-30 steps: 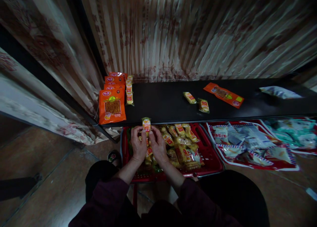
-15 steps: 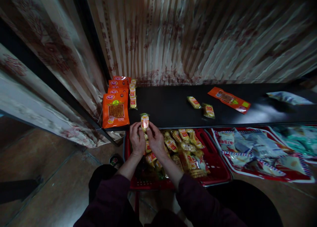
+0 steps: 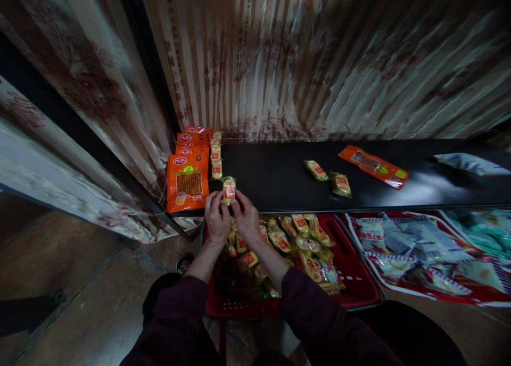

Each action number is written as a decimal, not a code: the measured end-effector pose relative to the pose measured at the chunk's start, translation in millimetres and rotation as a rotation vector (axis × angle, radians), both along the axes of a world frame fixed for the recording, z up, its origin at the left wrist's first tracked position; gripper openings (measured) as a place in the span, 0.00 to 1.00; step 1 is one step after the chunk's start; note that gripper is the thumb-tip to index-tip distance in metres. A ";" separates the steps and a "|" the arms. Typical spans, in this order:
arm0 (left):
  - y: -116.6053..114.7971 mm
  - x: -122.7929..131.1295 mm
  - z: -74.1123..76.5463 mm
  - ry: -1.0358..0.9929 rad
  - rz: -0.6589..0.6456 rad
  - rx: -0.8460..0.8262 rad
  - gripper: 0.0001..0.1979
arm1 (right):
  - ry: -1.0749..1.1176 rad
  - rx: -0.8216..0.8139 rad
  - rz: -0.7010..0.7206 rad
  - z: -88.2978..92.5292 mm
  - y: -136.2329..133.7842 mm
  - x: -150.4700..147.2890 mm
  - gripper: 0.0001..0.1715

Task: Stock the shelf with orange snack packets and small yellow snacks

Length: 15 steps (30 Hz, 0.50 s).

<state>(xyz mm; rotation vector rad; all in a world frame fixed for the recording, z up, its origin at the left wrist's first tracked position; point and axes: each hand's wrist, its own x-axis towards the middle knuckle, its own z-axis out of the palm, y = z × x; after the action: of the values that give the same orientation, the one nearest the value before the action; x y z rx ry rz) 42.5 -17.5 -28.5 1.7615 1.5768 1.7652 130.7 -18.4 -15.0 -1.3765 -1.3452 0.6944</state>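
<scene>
Between the fingertips of my left hand (image 3: 217, 217) and my right hand (image 3: 245, 215) is a small wrapped snack cake (image 3: 229, 190), held upright over the front edge of the black shelf (image 3: 267, 169). Both hands are closed on it, one from each side. Just behind it stands a row of similar yellow packs (image 3: 216, 158), beside a row of orange snack pouches (image 3: 187, 182) at the shelf's left end. Below my wrists, a red basket (image 3: 359, 281) holds many more of the yellow packs, partly hidden by my arms.
Two loose yellow packs (image 3: 316, 170) lie mid-shelf, with an orange pouch (image 3: 373, 166) and a pale packet (image 3: 473, 164) farther right. A second basket with white bags (image 3: 423, 243) stands at right. A black post (image 3: 149, 52) and curtain (image 3: 279, 63) bound the shelf.
Both hands have moved slightly forward and left with the snack cake, bringing it closer to the row of yellow packs. The view has shifted a little.
</scene>
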 end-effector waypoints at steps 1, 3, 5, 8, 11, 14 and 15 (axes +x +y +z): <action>2.3 -1.0 0.8 0.006 0.002 0.007 0.16 | -0.005 0.000 0.001 1.0 2.6 -0.8 0.22; 7.1 -2.8 1.7 0.011 0.012 0.014 0.16 | -0.010 0.006 0.010 2.4 8.0 -2.5 0.22; 12.1 -4.3 1.5 0.018 0.016 0.011 0.16 | -0.011 0.019 0.016 2.4 13.7 -4.3 0.21; 19.4 -7.1 0.1 0.037 0.022 0.018 0.16 | -0.008 0.031 0.022 0.4 22.4 -7.4 0.21; 25.4 -10.2 -0.4 0.061 0.028 0.035 0.17 | -0.008 0.036 0.021 -0.6 30.2 -11.0 0.21; 29.1 -12.0 1.1 0.113 0.021 0.043 0.17 | -0.009 0.046 0.024 0.8 35.9 -13.7 0.20; 29.9 -12.2 1.9 0.133 0.023 0.041 0.18 | -0.009 0.048 0.025 1.4 37.3 -14.2 0.21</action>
<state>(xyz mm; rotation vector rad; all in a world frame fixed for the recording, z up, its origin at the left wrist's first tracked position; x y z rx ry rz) 30.3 12.4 -26.6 1.9239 1.6281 1.7359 116.5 18.9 -13.6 -1.3284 -1.3791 0.6694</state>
